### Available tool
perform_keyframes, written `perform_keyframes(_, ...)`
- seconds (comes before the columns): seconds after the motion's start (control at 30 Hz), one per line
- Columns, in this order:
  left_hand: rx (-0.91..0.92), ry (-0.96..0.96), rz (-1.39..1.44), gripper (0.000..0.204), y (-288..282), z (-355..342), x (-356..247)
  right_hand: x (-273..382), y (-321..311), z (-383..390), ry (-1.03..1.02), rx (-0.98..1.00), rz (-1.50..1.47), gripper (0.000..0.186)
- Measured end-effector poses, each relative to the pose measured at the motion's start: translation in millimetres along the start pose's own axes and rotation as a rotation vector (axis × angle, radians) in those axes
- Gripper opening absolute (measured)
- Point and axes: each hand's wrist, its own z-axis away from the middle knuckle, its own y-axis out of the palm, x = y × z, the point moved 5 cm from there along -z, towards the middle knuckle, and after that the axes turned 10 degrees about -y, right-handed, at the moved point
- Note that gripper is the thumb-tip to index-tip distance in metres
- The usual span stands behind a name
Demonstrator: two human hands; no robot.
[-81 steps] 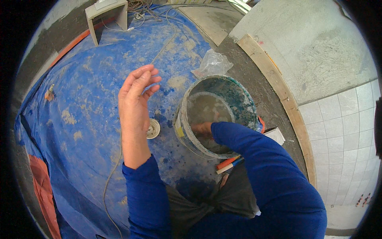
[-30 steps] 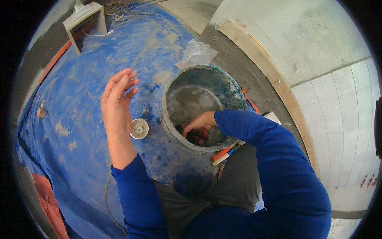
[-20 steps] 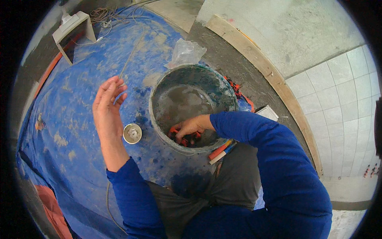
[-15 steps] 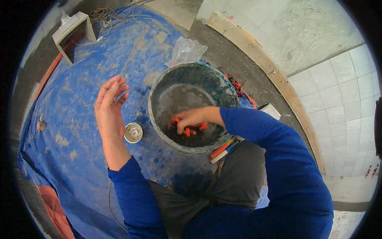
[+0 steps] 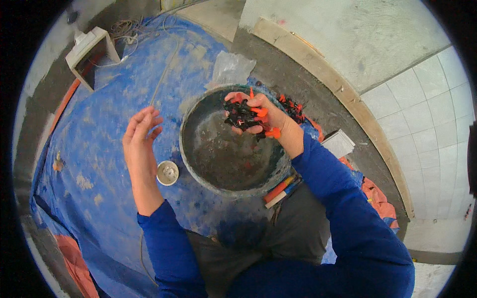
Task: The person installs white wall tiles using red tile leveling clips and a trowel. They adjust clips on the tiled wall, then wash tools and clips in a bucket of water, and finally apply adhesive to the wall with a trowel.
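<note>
My right hand (image 5: 271, 116) holds a bunch of red and black tile levelling clips (image 5: 243, 113) above the far right part of a round dark bucket (image 5: 185, 149). Murky grey water (image 5: 223, 154) lies in the bucket, with a few blurred reddish bits showing through it. To the left of the bucket, my left hand (image 5: 141, 134) is raised over the blue sheet, fingers loosely bent and slightly apart, with nothing in it. A small round tin (image 5: 168, 173) stands on the sheet between my left wrist and the bucket.
More clips (image 5: 292, 107) lie in a heap beyond the bucket's right rim. Tools with orange and blue handles (image 5: 279, 191) rest against its near right side. Clear plastic (image 5: 233, 67) lies behind it. A small stool (image 5: 92, 47) and coiled cable (image 5: 126, 30) are at far left.
My right hand has come up out of the bucket's water, away from me, bringing a bunch of clips with it. My left hand has stayed nearly in place.
</note>
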Motion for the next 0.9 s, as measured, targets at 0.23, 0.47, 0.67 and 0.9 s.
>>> perform_keyframes(0.23,-0.006,-0.046,-0.026,0.030,12,-7,9,6,-1,10,-0.046,0.101,-0.248,0.063)
perform_keyframes(0.47,-0.022,-0.069,-0.113,0.040,19,-11,16,12,-4,19,-0.026,0.059,-0.042,0.055)
perform_keyframes(0.67,-0.017,-0.033,-0.118,0.036,25,-12,21,11,-1,28,0.114,0.002,0.250,0.053)
perform_keyframes(0.9,-0.003,-0.045,-0.148,0.036,25,-14,22,111,-82,72,-0.223,-0.445,0.499,0.052)
